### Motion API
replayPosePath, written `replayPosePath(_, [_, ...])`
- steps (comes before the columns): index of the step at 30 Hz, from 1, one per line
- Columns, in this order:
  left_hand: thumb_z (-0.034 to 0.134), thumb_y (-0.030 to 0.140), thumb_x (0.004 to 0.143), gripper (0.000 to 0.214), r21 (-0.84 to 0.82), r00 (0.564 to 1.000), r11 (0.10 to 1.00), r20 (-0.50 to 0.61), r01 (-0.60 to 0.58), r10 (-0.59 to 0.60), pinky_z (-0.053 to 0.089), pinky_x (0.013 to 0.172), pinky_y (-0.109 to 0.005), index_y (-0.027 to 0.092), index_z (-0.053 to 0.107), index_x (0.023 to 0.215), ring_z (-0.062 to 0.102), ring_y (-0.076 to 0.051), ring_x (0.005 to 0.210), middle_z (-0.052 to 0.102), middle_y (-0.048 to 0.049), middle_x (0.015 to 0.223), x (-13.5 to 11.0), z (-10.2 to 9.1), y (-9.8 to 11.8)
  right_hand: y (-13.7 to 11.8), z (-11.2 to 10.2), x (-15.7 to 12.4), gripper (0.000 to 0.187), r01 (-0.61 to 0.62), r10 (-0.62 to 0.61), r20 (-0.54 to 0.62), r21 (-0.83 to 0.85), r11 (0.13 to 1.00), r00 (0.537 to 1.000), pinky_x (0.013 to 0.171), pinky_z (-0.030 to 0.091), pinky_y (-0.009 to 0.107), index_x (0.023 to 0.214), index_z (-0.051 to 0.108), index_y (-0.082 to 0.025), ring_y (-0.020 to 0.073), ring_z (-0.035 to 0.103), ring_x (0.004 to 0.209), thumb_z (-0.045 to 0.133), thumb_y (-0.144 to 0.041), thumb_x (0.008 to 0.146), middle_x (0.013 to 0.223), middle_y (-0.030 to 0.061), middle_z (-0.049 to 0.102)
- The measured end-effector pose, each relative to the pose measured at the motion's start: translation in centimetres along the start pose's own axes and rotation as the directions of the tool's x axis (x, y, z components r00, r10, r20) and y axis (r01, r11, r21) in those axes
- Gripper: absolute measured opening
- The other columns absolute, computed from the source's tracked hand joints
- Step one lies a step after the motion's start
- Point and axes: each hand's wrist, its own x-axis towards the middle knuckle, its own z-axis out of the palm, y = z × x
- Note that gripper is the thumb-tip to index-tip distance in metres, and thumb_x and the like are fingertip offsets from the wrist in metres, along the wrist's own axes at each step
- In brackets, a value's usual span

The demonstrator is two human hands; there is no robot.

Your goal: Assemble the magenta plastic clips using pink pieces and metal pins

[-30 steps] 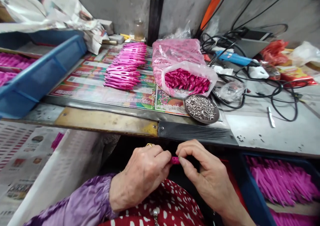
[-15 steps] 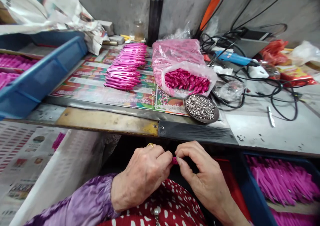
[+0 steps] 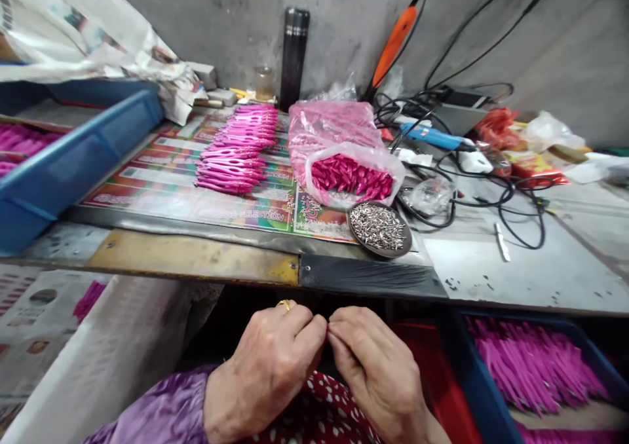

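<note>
My left hand (image 3: 268, 365), with a gold ring, and my right hand (image 3: 378, 372) meet fingertip to fingertip just below the table's front edge (image 3: 196, 260), over my red dotted lap. Both are pinched closed; whatever sits between the fingertips is hidden. On the table ahead lie a row of pink plastic pieces (image 3: 240, 152), an open bag of dark pink caps (image 3: 351, 175) and a round dish of small metal bits (image 3: 378, 228).
A blue crate (image 3: 73, 162) with pink parts stands at the left. Another blue bin of pink parts (image 3: 535, 365) sits low at my right. Tangled black cables (image 3: 472, 188), a blue tool and a black flask (image 3: 293, 57) crowd the back by the wall.
The small pink piece seen between my fingertips earlier is now covered as the hands have closed together. The view has tilted up a little.
</note>
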Motion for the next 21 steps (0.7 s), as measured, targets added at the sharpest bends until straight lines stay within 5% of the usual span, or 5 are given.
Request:
replayPosePath(4, [0.048, 0.007, 0.097, 0.014, 0.005, 0.997, 0.999, -0.059, -0.045, 0.046, 0.045, 0.06, -0.031, 0.015, 0.059, 0.096, 0.055, -0.017, 0.067, 0.062, -0.0025, 0.08, 0.5, 0.0, 0.1, 0.0, -0.2, 0.2, 0.015, -0.556, 0.528, 0.18, 0.333, 0.761, 0.83, 0.057, 0.047, 0.021, 0.087, 0.061, -0.019, 0.0119, 0.056, 0.064, 0.057, -0.025, 0.099, 0.074, -0.0009, 0.06])
replayPosePath(8, [0.044, 0.007, 0.098, 0.018, -0.003, 0.997, 0.998, -0.035, -0.066, 0.066, 0.045, 0.06, -0.031, 0.016, 0.059, 0.098, 0.054, -0.017, 0.066, 0.062, -0.0025, 0.081, 0.9, 0.2, 0.0, 0.0, -0.3, 0.2, 0.038, -0.745, 0.624, 0.412, 0.433, 0.507, 0.664, 0.048, 0.038, 0.02, 0.083, 0.062, -0.016, 0.0094, 0.046, 0.052, 0.05, -0.046, 0.102, 0.065, -0.002, 0.054])
replayPosePath(11, [0.046, 0.006, 0.096, 0.017, -0.007, 0.993, 0.997, -0.09, -0.079, 0.078, 0.046, 0.057, -0.032, 0.015, 0.061, 0.101, 0.056, -0.018, 0.064, 0.064, -0.0027, 0.08, 1.5, 0.3, -0.2, 0.3, -1.1, 0.5, 0.037, -0.686, 0.591, 0.348, 0.374, 0.625, 0.728, 0.05, 0.042, 0.021, 0.087, 0.067, -0.016, 0.0116, 0.053, 0.056, 0.051, -0.046, 0.102, 0.069, -0.0001, 0.06])
replayPosePath(16, [0.052, 0.006, 0.094, 0.014, 0.049, 0.973, 0.995, -0.208, -0.09, 0.099, 0.048, 0.052, -0.03, 0.013, 0.063, 0.096, 0.06, -0.017, 0.059, 0.066, -0.0028, 0.075, 2.7, 0.0, -0.5, 3.1, -3.7, 2.3, 0.015, -0.37, 0.364, -0.1, -0.045, 0.928, 0.926, 0.069, 0.052, 0.028, 0.1, 0.071, -0.02, 0.0189, 0.067, 0.078, 0.06, -0.031, 0.097, 0.089, 0.0031, 0.072])
replayPosePath(21, [0.05, 0.007, 0.095, 0.015, 0.062, 0.978, 0.997, -0.2, -0.042, 0.053, 0.048, 0.052, -0.03, 0.016, 0.062, 0.094, 0.061, -0.017, 0.058, 0.067, -0.0022, 0.076, 2.6, 0.0, -1.3, 7.2, -5.0, 3.6, 0.013, -0.12, 0.033, -0.192, -0.459, 0.881, 0.981, 0.085, 0.048, 0.042, 0.101, 0.068, -0.017, 0.0271, 0.06, 0.093, 0.056, -0.023, 0.098, 0.095, 0.0093, 0.068])
